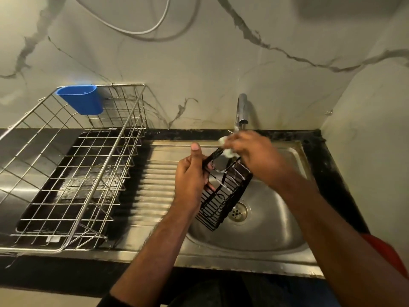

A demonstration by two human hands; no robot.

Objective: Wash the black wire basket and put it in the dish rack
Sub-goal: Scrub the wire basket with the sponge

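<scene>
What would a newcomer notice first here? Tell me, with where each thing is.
First, the two hands at the centre: the left hand grips the black wire basket over the steel sink, while the right hand rubs a pale soapy pad on its top end. At left stands the wire dish rack, a blue cup on its back rim.

I see both forearms reaching forward from the bottom edge, bare, converging over the middle. My left hand (pixel 191 173) is curled round the basket (pixel 223 196), thumb straight up along its edge. My right hand (pixel 252 151) sits higher, knuckles up, fingers pinched on a pale soapy sponge (pixel 228 151) at the basket's top
</scene>
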